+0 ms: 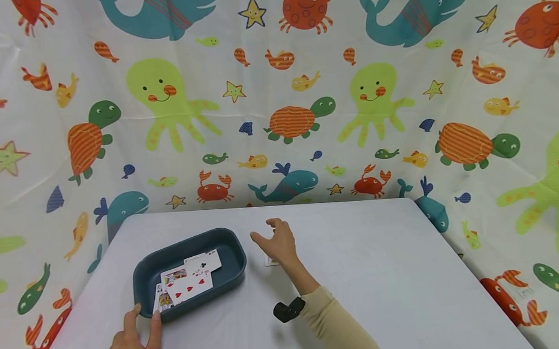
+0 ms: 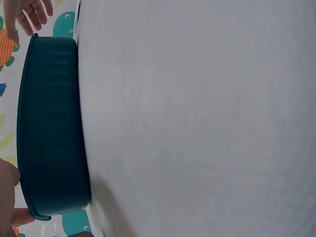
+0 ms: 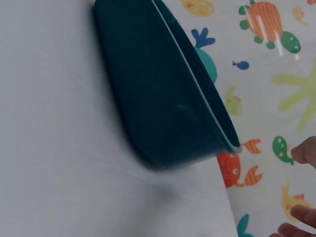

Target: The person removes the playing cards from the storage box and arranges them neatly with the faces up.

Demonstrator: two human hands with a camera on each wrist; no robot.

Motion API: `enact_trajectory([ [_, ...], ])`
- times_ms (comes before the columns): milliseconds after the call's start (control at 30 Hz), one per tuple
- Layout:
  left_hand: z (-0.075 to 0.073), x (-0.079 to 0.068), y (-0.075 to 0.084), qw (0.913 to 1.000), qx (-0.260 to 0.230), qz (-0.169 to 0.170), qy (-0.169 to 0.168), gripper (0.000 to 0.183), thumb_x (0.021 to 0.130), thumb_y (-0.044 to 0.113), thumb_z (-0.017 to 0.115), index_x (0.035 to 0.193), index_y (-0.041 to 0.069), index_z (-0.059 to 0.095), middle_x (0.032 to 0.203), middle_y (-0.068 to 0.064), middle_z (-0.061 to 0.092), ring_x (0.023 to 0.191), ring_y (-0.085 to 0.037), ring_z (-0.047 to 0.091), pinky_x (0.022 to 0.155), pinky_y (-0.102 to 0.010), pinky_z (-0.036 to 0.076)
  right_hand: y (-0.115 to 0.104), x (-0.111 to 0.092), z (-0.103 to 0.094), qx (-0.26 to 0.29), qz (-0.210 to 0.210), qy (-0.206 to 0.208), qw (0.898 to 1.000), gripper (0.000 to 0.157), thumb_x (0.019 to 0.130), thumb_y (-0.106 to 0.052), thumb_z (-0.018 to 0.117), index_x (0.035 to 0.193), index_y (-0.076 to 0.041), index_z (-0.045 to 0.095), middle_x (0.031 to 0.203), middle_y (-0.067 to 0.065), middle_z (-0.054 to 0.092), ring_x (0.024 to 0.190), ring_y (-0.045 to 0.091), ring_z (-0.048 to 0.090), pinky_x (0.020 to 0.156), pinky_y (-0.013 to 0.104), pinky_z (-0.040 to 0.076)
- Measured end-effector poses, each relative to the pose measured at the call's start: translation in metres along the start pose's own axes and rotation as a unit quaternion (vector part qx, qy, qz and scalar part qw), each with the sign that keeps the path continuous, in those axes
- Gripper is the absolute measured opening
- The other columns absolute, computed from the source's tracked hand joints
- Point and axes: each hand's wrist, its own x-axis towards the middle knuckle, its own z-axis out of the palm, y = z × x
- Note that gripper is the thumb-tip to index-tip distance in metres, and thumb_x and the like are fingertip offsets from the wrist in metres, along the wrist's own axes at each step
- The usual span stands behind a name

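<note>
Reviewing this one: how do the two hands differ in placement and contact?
The left hand touches the tray at its near left corner; the right hand is raised off the table beyond the tray's right end, holding nothing.
In the head view, a tan sleeve shows behind the right hand, but none behind the left hand.
Both are bare, thumb apart from the fingers.

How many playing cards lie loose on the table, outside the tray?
1 visible: a card on the table, partly hidden by the right hand, to the right of the tray in the head view. More may be hidden behind that hand.
</note>
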Motion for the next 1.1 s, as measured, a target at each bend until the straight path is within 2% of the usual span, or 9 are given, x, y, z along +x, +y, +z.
enact_trajectory([
  [333,0.0,0.006,-0.001,1.0,0.003,0.005,-0.005,0.072,0.102,0.061,0.046,0.147,0.007,0.03,0.108,-0.037,0.056,0.088,-0.05,0.063,0.079,-0.068,0.049,-0.015,-0.009,0.012,0.044,0.007,0.002,0.999,0.058,0.092,-0.043,0.072,0.132,-0.003,0.06,0.129,0.015,0.062,0.12,0.034,0.059,0.097,0.05,0.051],
  [433,-0.001,0.007,0.0,1.0,0.003,0.004,-0.003,0.071,0.102,0.059,0.048,0.147,0.007,0.03,0.108,-0.037,0.057,0.089,-0.05,0.063,0.08,-0.068,0.049,-0.021,-0.012,0.017,0.061,0.003,-0.006,0.998,0.057,0.094,-0.045,0.07,0.133,-0.005,0.06,0.13,0.013,0.061,0.121,0.033,0.059,0.097,0.049,0.052],
  [633,-0.002,0.009,0.002,1.0,0.005,0.001,0.0,0.068,0.102,0.055,0.05,0.147,0.007,0.031,0.11,-0.037,0.057,0.092,-0.051,0.063,0.081,-0.067,0.049,-0.028,-0.017,0.03,0.093,-0.018,-0.026,0.995,0.057,0.096,-0.048,0.067,0.136,-0.01,0.058,0.136,0.01,0.061,0.124,0.025,0.058,0.097,0.041,0.054],
  [800,-0.002,0.013,-0.001,0.9999,0.006,0.01,-0.004,0.072,0.101,0.059,0.049,0.147,0.006,0.031,0.109,-0.038,0.057,0.088,-0.049,0.063,0.08,-0.067,0.049,-0.032,-0.02,0.039,0.127,-0.032,-0.036,0.991,0.057,0.096,-0.048,0.065,0.137,-0.009,0.059,0.137,0.009,0.061,0.124,0.023,0.059,0.099,0.041,0.053],
  [1100,-0.001,0.016,-0.002,0.9998,0.008,0.015,-0.002,0.071,0.101,0.057,0.051,0.146,0.005,0.031,0.106,-0.037,0.058,0.085,-0.046,0.064,0.08,-0.067,0.05,-0.041,-0.028,0.06,0.144,-0.042,-0.072,0.986,0.058,0.101,-0.051,0.057,0.139,-0.007,0.057,0.138,0.006,0.059,0.126,0.023,0.057,0.099,0.038,0.052],
])
